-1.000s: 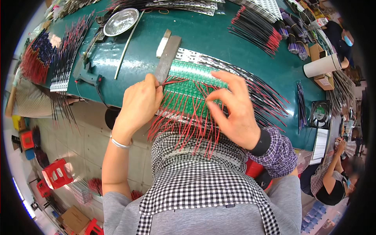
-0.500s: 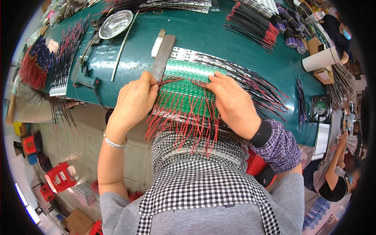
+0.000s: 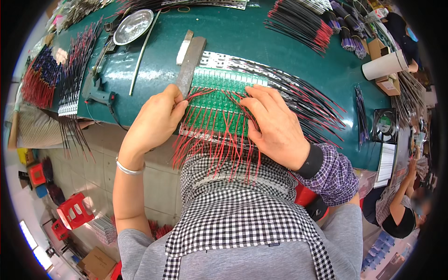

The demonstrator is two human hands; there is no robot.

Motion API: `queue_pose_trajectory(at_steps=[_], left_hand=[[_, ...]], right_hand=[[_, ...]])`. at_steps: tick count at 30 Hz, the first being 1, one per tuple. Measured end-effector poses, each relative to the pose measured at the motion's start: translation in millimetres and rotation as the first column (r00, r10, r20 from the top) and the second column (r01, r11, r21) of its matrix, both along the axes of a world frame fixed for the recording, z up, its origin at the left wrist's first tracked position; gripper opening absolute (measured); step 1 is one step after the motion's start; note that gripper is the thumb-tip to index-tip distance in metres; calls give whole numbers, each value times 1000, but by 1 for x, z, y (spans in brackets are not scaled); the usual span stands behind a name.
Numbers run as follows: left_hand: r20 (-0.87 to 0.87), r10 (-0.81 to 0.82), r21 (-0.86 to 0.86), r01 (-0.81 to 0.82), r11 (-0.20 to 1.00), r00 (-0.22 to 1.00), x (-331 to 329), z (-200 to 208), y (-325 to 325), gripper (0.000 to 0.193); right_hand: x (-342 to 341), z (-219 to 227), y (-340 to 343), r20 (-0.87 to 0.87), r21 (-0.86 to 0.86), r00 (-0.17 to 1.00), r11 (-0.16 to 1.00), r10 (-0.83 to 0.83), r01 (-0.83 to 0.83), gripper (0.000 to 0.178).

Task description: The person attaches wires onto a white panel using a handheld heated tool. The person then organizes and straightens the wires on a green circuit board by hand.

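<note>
A green circuit board panel point(image 3: 212, 80) with rows of small parts lies at the near edge of the table. Thin red wires point(image 3: 214, 122) run across it and hang over the front edge toward my apron. At the panel's left side my left hand point(image 3: 158, 114) is closed, thumb and forefinger pinching the ends of red wires. My right hand point(image 3: 275, 123) rests over the panel's right part, fingers apart, fingertips touching the board beside other red wire ends. Its palm hides the panel's right side. A flat grey metal bar point(image 3: 192, 63) lies against the panel's left edge.
Black and red wires point(image 3: 308, 100) fan out right of the panel over a white perforated strip point(image 3: 217, 59). A glue gun point(image 3: 100, 95), a metal dish point(image 3: 133, 27) and a thin rod point(image 3: 143, 56) lie left. A small fan point(image 3: 385, 126) and a white roll point(image 3: 385, 64) are right.
My right hand's fingers have spread and shifted slightly left over the board, away from the wires they pinched. My left hand stays pinched at the left edge, a little further left.
</note>
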State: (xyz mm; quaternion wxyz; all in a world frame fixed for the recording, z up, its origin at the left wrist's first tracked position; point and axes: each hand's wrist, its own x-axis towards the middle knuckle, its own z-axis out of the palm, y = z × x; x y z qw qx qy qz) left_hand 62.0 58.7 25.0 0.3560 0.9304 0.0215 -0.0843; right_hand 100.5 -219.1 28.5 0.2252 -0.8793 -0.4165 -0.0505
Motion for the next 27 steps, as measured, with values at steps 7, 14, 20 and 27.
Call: queue_pose_trajectory(at_steps=[7,14,20,27], left_hand=[[-137,53,-235,-84,968,989,-5,15,0,17],[-182,46,-285,-98,954,982,-18,20,1,17],[-108,-9,-144,-6,990,994,-16,17,1,18],[101,-68,262,39,964,993,-20,13,-23,30]], right_hand=[[0,-5,-2,60,-54,998,998,33,-30,40],[18,13,-16,-200,94,971,989,129,-112,33],[15,17,-7,-170,60,984,998,46,-36,36],[11,2,3,4,46,1000,999,-22,22,30]])
